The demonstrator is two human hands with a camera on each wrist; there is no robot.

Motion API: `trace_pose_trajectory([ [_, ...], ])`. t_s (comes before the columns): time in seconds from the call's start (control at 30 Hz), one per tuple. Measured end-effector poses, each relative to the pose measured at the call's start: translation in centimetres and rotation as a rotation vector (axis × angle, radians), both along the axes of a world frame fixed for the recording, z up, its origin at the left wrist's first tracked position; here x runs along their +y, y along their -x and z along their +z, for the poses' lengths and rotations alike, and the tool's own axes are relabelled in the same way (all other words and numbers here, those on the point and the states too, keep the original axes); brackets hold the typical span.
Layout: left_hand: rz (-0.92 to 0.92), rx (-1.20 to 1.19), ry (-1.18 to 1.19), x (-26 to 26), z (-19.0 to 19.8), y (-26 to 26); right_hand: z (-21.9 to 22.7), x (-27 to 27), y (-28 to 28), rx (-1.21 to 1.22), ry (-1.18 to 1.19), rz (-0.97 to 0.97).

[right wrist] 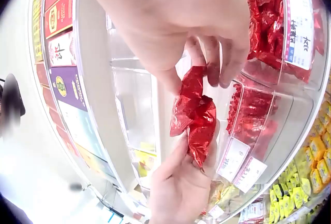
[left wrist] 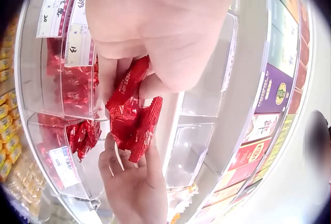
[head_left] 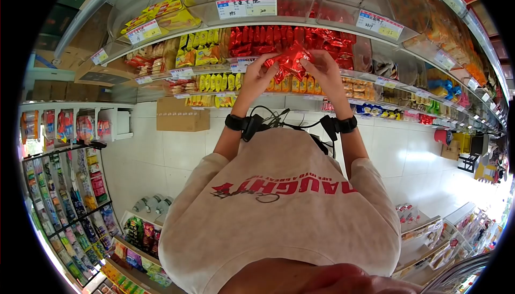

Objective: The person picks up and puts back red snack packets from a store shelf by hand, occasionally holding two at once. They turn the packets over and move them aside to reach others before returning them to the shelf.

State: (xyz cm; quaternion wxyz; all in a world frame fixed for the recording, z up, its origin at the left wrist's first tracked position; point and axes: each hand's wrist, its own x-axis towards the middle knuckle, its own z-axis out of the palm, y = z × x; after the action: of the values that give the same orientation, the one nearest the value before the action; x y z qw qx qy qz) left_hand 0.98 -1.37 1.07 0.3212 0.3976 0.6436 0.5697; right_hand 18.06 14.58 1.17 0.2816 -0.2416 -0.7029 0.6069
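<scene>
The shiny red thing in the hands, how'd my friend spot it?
Find the long shelf of snacks, then the red packets on it. In front of them, the left hand and right hand hold the shiny red wrapping. Its neighbours sit on the shelf; this one is gripped by fingers.

The packets (head_left: 292, 62) are glossy, crinkled red plastic film, the bins (right wrist: 264, 107) smooth clear plastic, the shirt (head_left: 289, 208) soft matt cloth, the price labels (head_left: 247, 8) look like paper, the floor (head_left: 177, 157) is smooth and shiny, and the carton (head_left: 183, 115) is matt brown cardboard.
</scene>
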Motion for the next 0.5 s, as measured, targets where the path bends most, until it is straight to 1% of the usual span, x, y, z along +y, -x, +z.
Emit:
trace_pose_trajectory([
  [0.07,0.001,0.008,-0.045,0.1,-0.2,-0.3,0.4,-0.6,0.2,0.028,0.049,0.03],
  [0.13,-0.001,0.024,-0.112,0.4,-1.7,-0.5,0.2,-1.2,0.5,0.008,0.051,0.047],
  [0.23,0.009,0.097,-0.113,0.3,-2.6,0.0,-0.3,-1.5,0.6,0.03,0.053,0.057],
  [0.3,0.039,-0.281,-0.164,0.5,-2.5,-0.2,-0.3,-1.6,0.6,0.051,0.067,0.066],
  [0.37,0.034,-0.306,-0.18,0.6,-2.1,-0.5,0.0,-2.0,0.5,0.059,0.095,0.08],
  [0.43,-0.001,0.02,-0.167,0.3,-1.5,-1.0,-0.2,-2.2,0.2,-0.005,-0.012,0.113],
  [0.47,-0.018,0.022,-0.156,0.2,-1.1,-0.9,-0.2,-2.2,0.1,-0.038,-0.065,0.133],
  [0.5,-0.034,0.023,-0.144,0.0,-0.4,-0.7,-0.1,-2.3,-0.1,-0.036,-0.068,0.143],
])
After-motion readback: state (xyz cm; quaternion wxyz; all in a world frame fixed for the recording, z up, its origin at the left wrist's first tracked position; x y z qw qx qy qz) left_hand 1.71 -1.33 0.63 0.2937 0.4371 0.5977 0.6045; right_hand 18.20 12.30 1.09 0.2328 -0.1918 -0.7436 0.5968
